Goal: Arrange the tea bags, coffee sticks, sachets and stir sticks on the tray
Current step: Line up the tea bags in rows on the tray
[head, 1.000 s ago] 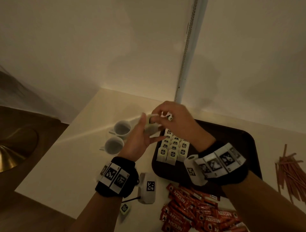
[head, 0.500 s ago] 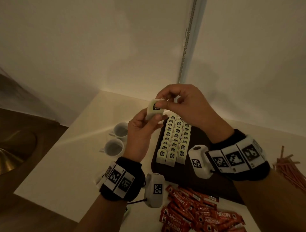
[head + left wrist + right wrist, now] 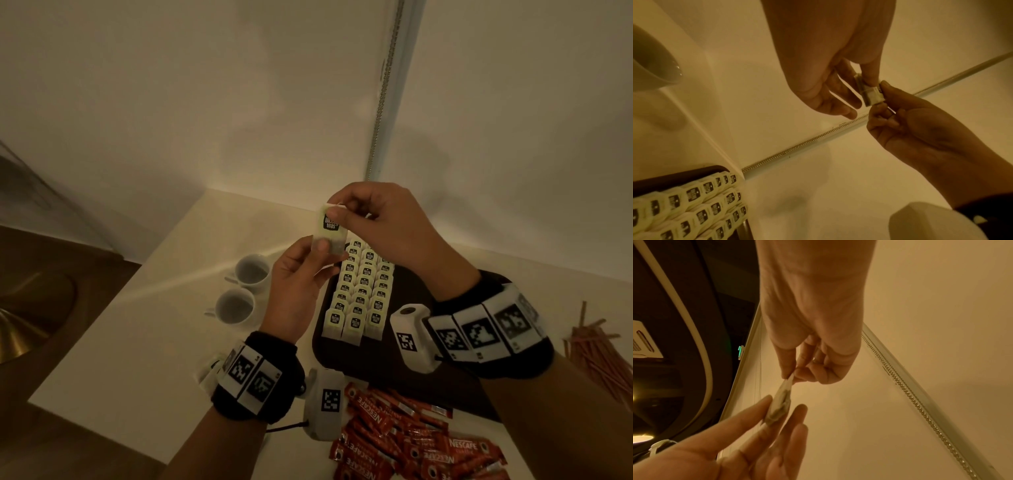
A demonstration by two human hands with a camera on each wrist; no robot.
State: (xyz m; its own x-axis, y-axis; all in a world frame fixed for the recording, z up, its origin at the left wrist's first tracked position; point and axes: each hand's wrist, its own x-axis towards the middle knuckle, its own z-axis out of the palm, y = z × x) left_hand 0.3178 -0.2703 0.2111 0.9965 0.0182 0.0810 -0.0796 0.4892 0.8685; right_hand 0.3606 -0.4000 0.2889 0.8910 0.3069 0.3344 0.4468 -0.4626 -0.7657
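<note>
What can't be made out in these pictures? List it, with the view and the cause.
- Tea bag label: head view, the right hand thumb covers part of its top line; both wrist views show it edge-on.
- Far rows of tea bags on the tray: head view, hidden behind both hands.
- Stir sticks: head view, cut off by the right edge.
- Coffee sticks: head view, cut off by the bottom edge.
- Object beside the left hand wristband: head view, hidden by the band.

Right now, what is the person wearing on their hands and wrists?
Both hands are bare. The left hand and right hand each have a black wristband ringed with white tiles printed with black square-code markers. A white camera housing with its own marker hangs from each band; a black cable leaves the left one. No sleeves show.
</note>
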